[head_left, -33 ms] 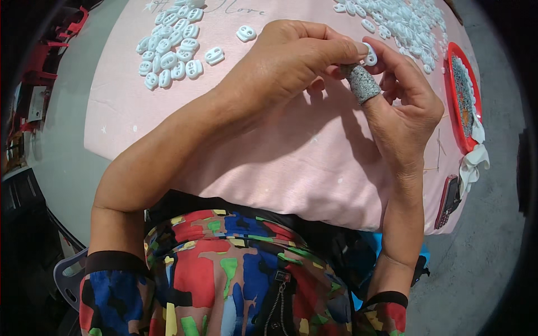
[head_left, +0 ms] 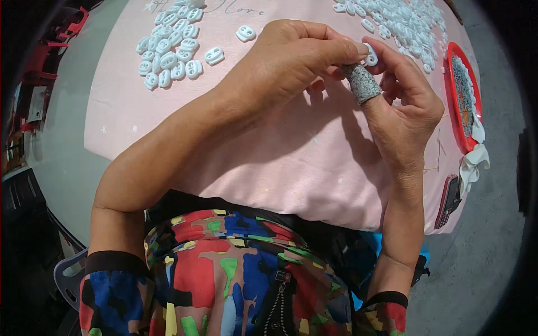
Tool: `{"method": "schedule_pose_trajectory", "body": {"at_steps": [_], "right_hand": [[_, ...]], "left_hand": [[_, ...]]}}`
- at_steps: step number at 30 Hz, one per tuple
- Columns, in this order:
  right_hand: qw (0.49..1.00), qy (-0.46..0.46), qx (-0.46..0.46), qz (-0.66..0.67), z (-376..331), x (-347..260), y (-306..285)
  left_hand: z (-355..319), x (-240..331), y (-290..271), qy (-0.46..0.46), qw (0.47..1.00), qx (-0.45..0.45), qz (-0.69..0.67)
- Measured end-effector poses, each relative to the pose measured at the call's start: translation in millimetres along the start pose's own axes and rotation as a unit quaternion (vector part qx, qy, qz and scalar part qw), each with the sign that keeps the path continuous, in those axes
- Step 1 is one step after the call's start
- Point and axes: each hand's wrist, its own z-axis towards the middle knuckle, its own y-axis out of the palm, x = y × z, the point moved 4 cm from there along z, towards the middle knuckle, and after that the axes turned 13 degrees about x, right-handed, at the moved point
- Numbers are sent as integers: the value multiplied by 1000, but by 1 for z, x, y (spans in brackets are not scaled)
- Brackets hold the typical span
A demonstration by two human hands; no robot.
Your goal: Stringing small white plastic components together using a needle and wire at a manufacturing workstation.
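A white oval plastic cord lock with two holes (head_left: 370,55) is held up between my two hands, over the far right part of the pink-covered table (head_left: 263,173). The thumb of my left hand (head_left: 291,59) presses on its left side, the other fingers partly hidden behind. On its right, the index finger of my right hand (head_left: 406,106) touches it, with the thumb just below. A grey speckled finger cover (head_left: 364,85) wraps that thumb. Left of my hands lies a group of similar cord locks (head_left: 171,47), with two loose ones (head_left: 214,55) nearer my left wrist.
A large heap of white pieces (head_left: 406,28) spreads beyond my right hand. At the table's right edge are a red tray (head_left: 453,95) with grey material in it, a crumpled white cloth (head_left: 473,165) and a red-and-black keypad phone (head_left: 447,203). Red chairs (head_left: 73,25) stand far left.
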Motion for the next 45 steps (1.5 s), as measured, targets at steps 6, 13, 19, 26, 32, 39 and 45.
{"method": "schedule_pose_trajectory", "body": {"at_steps": [6,13,19,26,32,39,45], "right_hand": [[997,-53,23,49,4,3,0],[996,-82,23,33,7,3,-1],[993,-99,-1,66,10,4,-8],[990,-83,-30,109,8,0,-12],[992,-29,-76,101,6,2,-9],[954,179,-2,240,1,12,0],[935,271,-32,229,-1,17,-3]], "left_hand": [[0,5,1,-23,999,-18,-34],[-1,6,1,-23,999,-41,-24],[-3,12,4,-20,995,-83,-49],[-1,15,-2,-32,989,-137,-50],[0,12,-3,-40,993,-108,-19],[0,9,-2,-28,996,-49,-65],[-2,9,0,-31,999,-27,-34]]}}
